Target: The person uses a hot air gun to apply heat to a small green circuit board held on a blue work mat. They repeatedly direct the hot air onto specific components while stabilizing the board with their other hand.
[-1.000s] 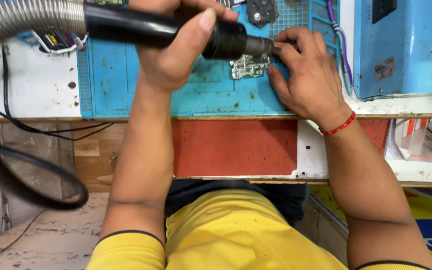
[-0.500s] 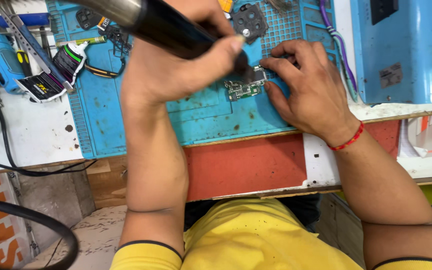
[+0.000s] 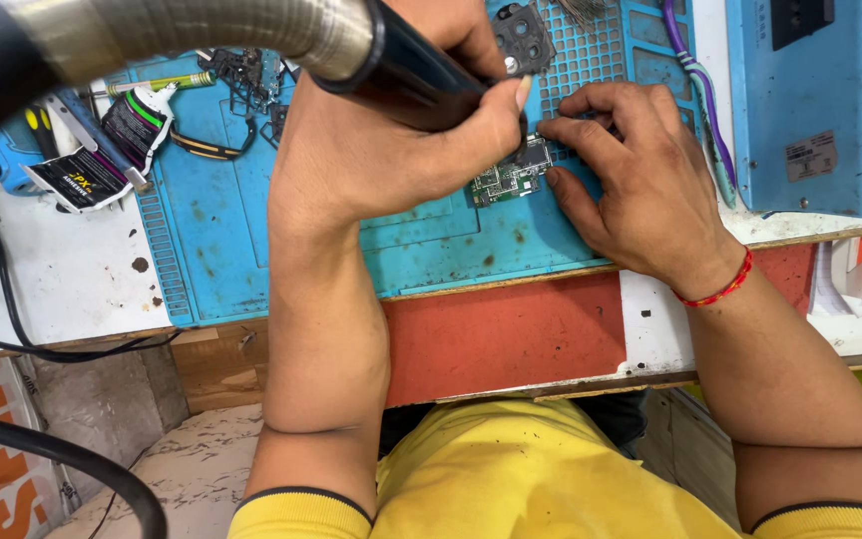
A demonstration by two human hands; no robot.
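A black hot-air handpiece (image 3: 406,75) with a ribbed metal hose (image 3: 202,35) is gripped by the left hand (image 3: 391,150), fingers wrapped tightly around its barrel, the nozzle end hidden behind the fingers. A small green circuit board (image 3: 509,178) is lying on the blue work mat (image 3: 251,220) and is pinned at its right edge by the pressed-together fingertips of the right hand (image 3: 641,190).

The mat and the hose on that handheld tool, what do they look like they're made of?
Mat: probably silicone or rubber; matte blue, moulded ridges and grid cells, brown stains. Hose: looks like metal, a shiny ribbed silver sleeve running into the black handle.
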